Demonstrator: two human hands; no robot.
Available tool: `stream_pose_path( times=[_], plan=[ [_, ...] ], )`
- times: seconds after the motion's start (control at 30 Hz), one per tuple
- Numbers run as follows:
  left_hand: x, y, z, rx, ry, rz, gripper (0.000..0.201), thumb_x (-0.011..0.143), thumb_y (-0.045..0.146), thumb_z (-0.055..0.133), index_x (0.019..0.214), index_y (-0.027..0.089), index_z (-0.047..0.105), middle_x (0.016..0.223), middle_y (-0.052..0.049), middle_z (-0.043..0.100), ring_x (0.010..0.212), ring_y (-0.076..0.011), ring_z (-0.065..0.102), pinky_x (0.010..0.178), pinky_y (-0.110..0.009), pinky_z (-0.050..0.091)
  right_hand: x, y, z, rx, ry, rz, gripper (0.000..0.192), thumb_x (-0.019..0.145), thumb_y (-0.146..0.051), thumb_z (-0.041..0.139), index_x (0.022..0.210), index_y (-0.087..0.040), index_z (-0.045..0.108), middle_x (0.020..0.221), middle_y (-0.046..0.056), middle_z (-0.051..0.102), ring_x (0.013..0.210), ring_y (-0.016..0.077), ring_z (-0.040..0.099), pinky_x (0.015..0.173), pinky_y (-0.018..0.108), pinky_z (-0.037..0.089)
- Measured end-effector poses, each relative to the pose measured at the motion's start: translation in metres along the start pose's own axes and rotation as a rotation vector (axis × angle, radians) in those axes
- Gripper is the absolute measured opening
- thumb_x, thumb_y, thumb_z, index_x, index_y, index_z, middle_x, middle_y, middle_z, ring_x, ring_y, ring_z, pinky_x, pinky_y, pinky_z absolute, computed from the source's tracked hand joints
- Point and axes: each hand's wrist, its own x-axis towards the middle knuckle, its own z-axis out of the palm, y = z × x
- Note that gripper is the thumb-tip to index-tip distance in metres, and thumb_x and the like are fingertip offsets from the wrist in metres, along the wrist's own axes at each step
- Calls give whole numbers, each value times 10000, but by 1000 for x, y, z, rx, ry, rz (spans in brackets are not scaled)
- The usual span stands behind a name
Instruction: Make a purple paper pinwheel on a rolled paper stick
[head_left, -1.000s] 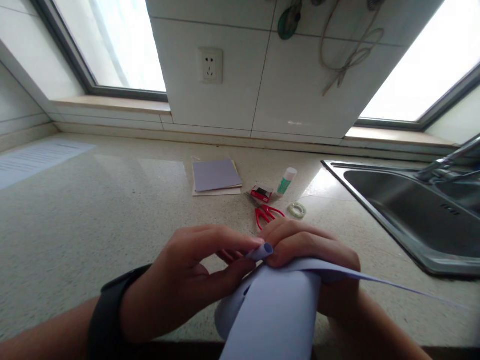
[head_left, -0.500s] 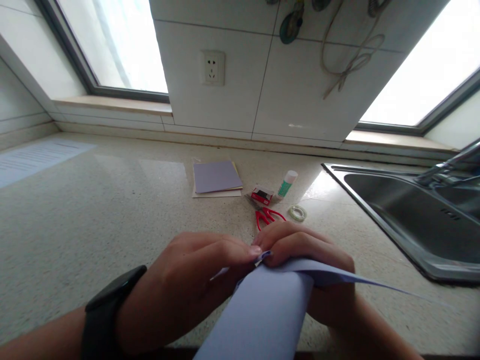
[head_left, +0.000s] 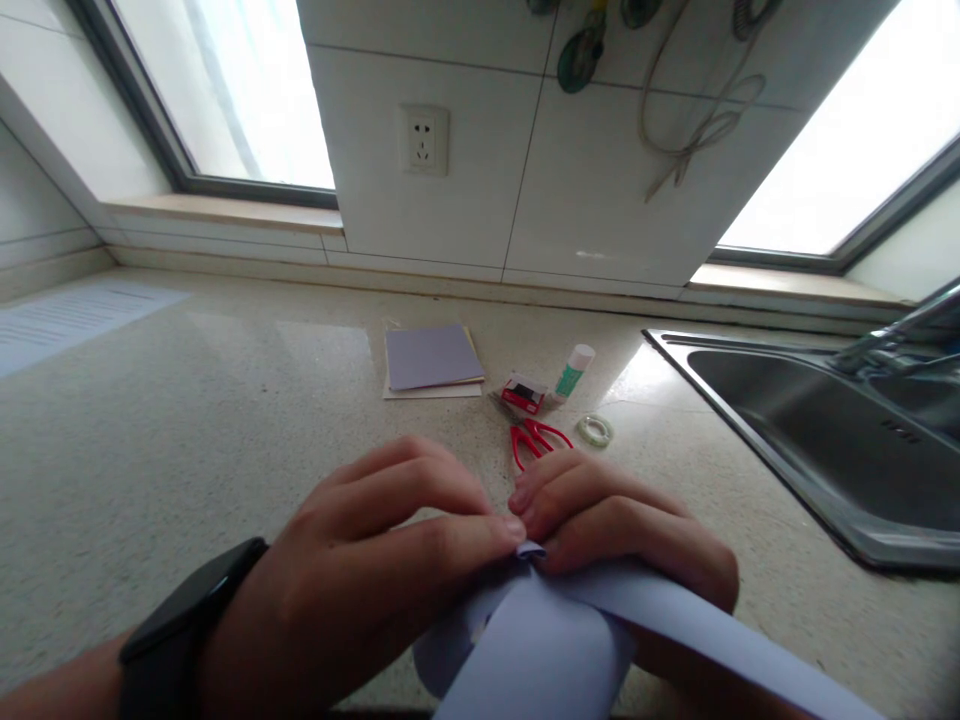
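Low in the view, a sheet of pale lilac paper [head_left: 540, 640] is bent into loops, with a strip of it running off to the lower right. My left hand [head_left: 390, 560], with a black watch on its wrist, pinches a small folded edge of the paper between thumb and fingers. From the other side my right hand [head_left: 622, 520] presses the same fold, its fingers curled over the paper. The two sets of fingertips meet at the fold. Just beyond my right fingers lie red-handled scissors [head_left: 532, 432], their handle ends partly hidden by that hand.
Past the scissors are a small red box [head_left: 523, 393], a glue stick [head_left: 575, 372] and a roll of clear tape [head_left: 595, 430]. A stack of coloured paper [head_left: 435, 357] lies left of them. A printed sheet [head_left: 75, 320] is far left; a steel sink [head_left: 795, 430] is right.
Both hands have shifted slightly lower, keeping their pinch on the fold. My left fingers have lifted and bent more. The paper has tilted, and its right-hand strip now hangs lower and shows broader.
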Motion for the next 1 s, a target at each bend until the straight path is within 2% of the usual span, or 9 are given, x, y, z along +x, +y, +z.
stream_pose_path(
  times=[0.13,0.5,0.7,0.83,1.0],
  plan=[
    [-1,-1,-2,-51,-4,39,128,961,133,640,1064,137,717,932,-36,763,867,-133,664,777,-206,580,-1,-1,2,-4,7,20,190,974,-315,650,947,-164,761,909,76,753,886,209,730,822,360,610],
    [4,-3,-2,-99,16,37,115,952,142,660,1035,140,739,935,-34,781,888,-131,669,789,-195,586,-3,0,4,-22,28,47,74,913,-227,717,918,-159,744,918,74,746,873,201,729,823,352,612],
    [5,0,-5,-20,5,36,142,985,181,614,1067,172,730,920,-29,792,850,-146,681,757,-226,597,-4,1,3,-22,14,38,207,896,-231,724,1092,-165,719,957,84,743,881,212,726,797,360,624],
    [-1,0,-7,23,-18,23,151,983,188,614,1091,192,720,950,-26,793,874,-162,692,781,-246,595,-3,-1,2,-47,-22,28,173,905,-253,726,1040,-145,744,946,88,737,892,204,727,829,347,618],
    [-7,-3,-6,82,-58,37,169,958,210,665,1120,213,713,997,-7,797,904,-159,694,809,-243,597,-1,-1,3,-78,6,9,113,899,-235,736,957,-140,754,907,83,742,881,200,731,837,337,615]
  ],
)
